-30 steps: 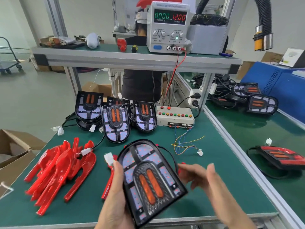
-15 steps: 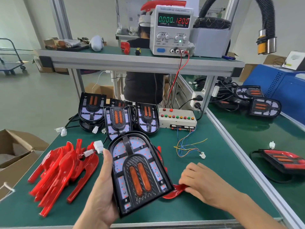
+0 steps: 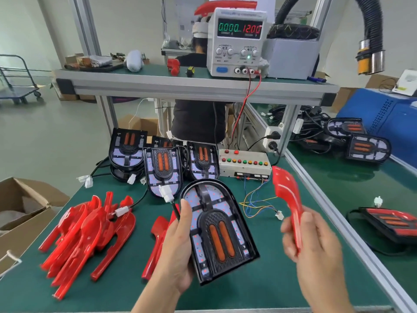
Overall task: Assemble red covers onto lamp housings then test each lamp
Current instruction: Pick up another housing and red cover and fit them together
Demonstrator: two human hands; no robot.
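Holding lamp housing (image 3: 220,231) in our left hand (image 3: 178,251) over the green table (image 3: 259,288), we grip a red cover (image 3: 290,201) in our right hand (image 3: 313,242) at 3 o'clock, cover pile (image 3: 83,233) at 9.

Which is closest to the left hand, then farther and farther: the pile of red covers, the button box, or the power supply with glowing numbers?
From the left hand:
1. Pile of red plastic covers, on its left.
2. Beige button box, behind, to the right.
3. White power supply, on the upper shelf.
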